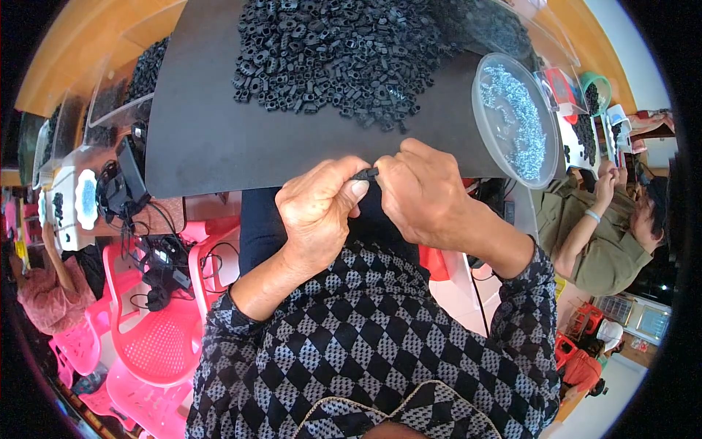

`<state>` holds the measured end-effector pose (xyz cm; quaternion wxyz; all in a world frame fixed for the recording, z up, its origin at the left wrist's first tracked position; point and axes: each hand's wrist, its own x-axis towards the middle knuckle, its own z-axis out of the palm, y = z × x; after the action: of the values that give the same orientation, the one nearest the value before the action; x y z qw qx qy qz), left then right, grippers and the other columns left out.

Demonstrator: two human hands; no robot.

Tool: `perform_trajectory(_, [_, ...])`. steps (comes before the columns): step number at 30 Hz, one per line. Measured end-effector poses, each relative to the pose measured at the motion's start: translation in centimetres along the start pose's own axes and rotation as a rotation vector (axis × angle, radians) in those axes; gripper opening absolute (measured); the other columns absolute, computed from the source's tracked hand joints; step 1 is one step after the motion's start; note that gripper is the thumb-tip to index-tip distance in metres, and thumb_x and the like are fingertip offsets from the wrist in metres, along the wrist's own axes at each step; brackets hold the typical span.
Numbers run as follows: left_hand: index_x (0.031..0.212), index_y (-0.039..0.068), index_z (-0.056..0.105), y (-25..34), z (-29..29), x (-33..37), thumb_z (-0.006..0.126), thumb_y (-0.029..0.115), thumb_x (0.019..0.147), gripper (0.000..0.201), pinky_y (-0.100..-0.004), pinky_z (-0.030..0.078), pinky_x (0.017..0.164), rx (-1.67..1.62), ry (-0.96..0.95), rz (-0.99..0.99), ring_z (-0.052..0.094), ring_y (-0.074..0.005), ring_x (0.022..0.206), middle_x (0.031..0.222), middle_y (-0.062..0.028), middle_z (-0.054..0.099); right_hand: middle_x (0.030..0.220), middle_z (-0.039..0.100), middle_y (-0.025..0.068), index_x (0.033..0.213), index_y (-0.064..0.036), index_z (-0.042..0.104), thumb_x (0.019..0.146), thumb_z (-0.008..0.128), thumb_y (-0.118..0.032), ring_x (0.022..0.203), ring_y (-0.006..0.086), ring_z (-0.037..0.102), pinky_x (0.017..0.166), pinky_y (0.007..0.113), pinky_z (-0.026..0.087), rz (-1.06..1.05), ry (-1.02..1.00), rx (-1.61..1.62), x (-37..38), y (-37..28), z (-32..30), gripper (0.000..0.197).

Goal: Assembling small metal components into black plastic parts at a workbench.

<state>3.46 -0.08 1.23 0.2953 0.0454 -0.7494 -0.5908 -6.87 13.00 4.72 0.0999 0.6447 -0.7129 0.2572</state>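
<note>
A small black plastic part (363, 175) is held between my two hands, just off the near edge of the dark table. My left hand (319, 203) pinches it between thumb and forefinger. My right hand (420, 192) is closed at the part's right end, its fingertips curled out of sight, so anything else in them is hidden. Beyond the hands lies a large heap of similar black plastic parts (329, 55). To the right, a round clear plastic tub (479, 110) holds many small shiny metal pieces (523, 124), too small to name.
Clear bins of black parts (150, 69) line the left side. Pink plastic chairs (157, 322) and black cables stand at lower left. A co-worker in an olive top (607, 241) sits at the right, and a person in pink (55, 293) at far left.
</note>
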Motion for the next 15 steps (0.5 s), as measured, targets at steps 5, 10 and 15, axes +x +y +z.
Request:
perform_trajectory(5, [0.091,-0.004,0.064,0.0,0.6,-0.6,0.065,-0.006,0.078,0.014,-0.0218,0.041,0.045,-0.141,0.018,-0.163,0.052,-0.0079,0.050,0.067,-0.0043,0.059,0.061,0.041,0.0071,0.070,-0.0037,0.044,0.061,0.065,-0.006,0.056,0.0224,0.045,0.049,0.034,0.039,0.007,0.028,-0.022,-0.2,-0.1,0.2,0.023])
perform_trajectory(10, [0.094,-0.005,0.065,-0.1,0.8,-0.5,0.065,-0.002,0.082,0.012,-0.0193,0.043,0.049,-0.361,0.018,-0.240,0.053,-0.0057,0.056,0.075,-0.0033,0.063,0.061,0.042,0.0069,0.069,-0.0049,0.044,0.065,0.063,-0.005,0.054,0.0240,0.044,0.048,0.035,0.039,0.034,-0.028,-0.006,0.0,0.5,-0.5,0.020])
perform_trajectory(15, [0.103,-0.008,0.060,0.2,0.5,-0.1,0.062,0.002,0.086,0.020,-0.0223,0.050,0.057,-0.442,-0.016,-0.259,0.058,-0.0110,0.061,0.075,-0.0075,0.063,0.062,0.045,0.0083,0.070,-0.0046,0.044,0.076,0.059,-0.003,0.053,0.0277,0.046,0.049,0.038,0.038,0.106,0.098,0.346,0.4,0.7,-0.7,0.016])
